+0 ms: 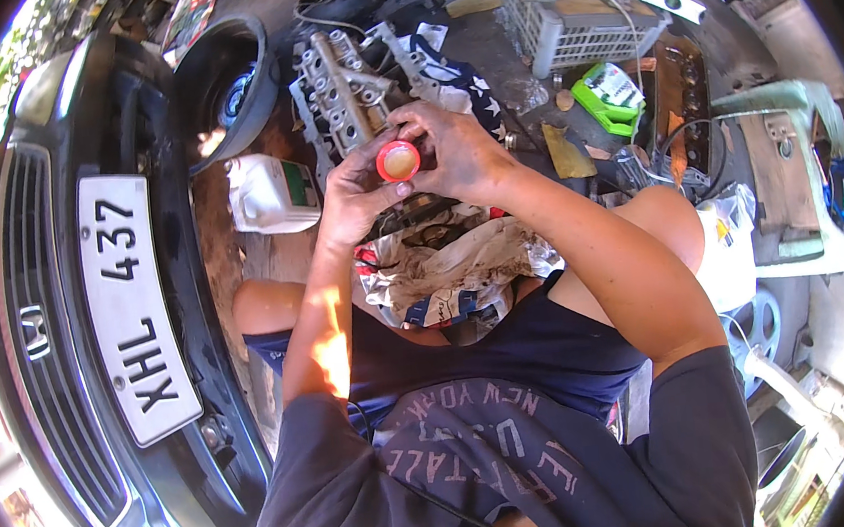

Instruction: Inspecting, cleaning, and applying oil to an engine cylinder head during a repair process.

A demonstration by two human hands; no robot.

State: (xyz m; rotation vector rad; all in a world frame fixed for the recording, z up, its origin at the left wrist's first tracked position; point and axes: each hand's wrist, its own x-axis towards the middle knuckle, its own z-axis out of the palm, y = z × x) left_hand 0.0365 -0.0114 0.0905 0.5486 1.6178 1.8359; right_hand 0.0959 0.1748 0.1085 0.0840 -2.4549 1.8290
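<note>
Two bare hands are holding a small round red piece (398, 161) between them, its smooth rim encircling a pale, cream-coloured centre, and it is sitting mid-view, just nearer the body than a ridged, grey metal engine part (342, 95). A stained, crumpled brown rag (447, 266) is lying in soft folds between the knees, and a glossy white plastic jug (265, 195) is standing off to the left. The left hand (360, 191) is curling around the piece's near side, thumb lying along the lower rim; the right hand (464, 149) is arching over from the opposite side, fingers bending toward the left ones. Its forearm is slanting inward from a bent elbow, while the left forearm is pointing almost straight ahead.
</note>
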